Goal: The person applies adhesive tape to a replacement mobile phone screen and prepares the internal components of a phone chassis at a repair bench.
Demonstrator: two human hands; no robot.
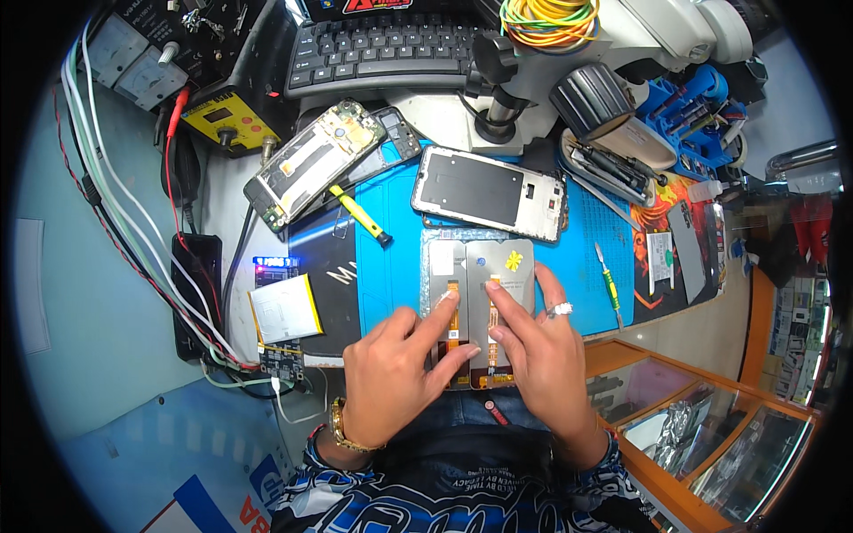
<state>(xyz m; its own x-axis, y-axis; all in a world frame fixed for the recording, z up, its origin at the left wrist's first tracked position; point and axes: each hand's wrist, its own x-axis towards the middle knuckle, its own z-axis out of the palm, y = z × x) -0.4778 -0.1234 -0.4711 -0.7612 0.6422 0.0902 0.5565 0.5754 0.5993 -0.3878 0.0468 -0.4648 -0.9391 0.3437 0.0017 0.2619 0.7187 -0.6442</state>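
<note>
- The two grey panels sit at the near side of the blue mat, close to the person's body.
- Their near ends reach about as far as the table's front edge; whether they poke over it cannot be told.
- To the right of them, a bare bit of mat runs to a thin green tool, which lies near the mat's right edge.
- To the left, there is a smaller bare bit of mat. On the far side, a white-framed phone shell sits just past the panels.
- There are two panels: the left panel and the right panel, side by side. Each has one orange strip, so there are two strips: the left strip and the right strip.
- One yellow screwdriver, one flat battery and one keyboard can be seen too.
- The left hand has its pointing finger at the top of the left strip. Its thumb is spread away from that finger.
- The right hand has its pointing finger at the top of the right strip, thumb lower down, beside the same strip. Its fingers are spread.
- Both panels lie under the fingertips; how hard they press cannot be told.
</note>
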